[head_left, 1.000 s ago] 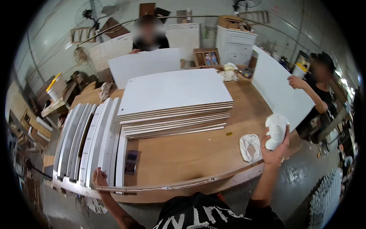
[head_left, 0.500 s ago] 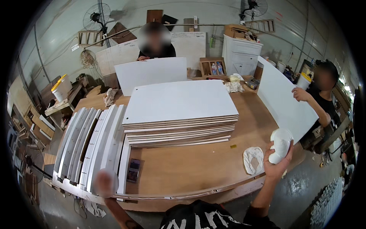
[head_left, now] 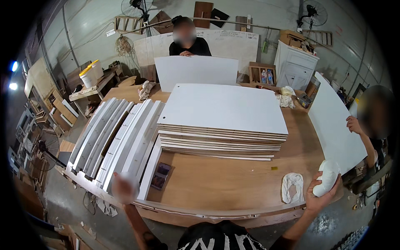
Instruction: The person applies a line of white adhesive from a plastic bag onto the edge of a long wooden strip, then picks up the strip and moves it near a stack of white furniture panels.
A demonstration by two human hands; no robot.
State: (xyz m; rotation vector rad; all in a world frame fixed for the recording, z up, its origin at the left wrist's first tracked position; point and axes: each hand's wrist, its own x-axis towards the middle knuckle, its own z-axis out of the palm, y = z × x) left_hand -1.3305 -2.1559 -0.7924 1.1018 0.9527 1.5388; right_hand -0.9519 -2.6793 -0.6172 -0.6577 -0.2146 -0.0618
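Left hand (head_left: 124, 187) has risen, blurred; right hand (head_left: 318, 196) still grips white wad (head_left: 327, 178)

Right hand (head_left: 321, 196) raised, fingers curled in a grip — left hand (head_left: 123, 187) lifted, blurred, seemingly empty.

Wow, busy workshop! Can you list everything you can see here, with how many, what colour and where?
Flat white boards: one stack, table centre.
Leaning white panels: one row, table left.
Brown wooden table: one, centre.
Crumpled white rag: one, table's near right.
Small dark card: one, near the panels.
Upright white boards: two, one far, one right, held by co-workers.
White cabinet: one, far right.
Left hand: blurred, empty.
Right hand: holds white cloth bundle.
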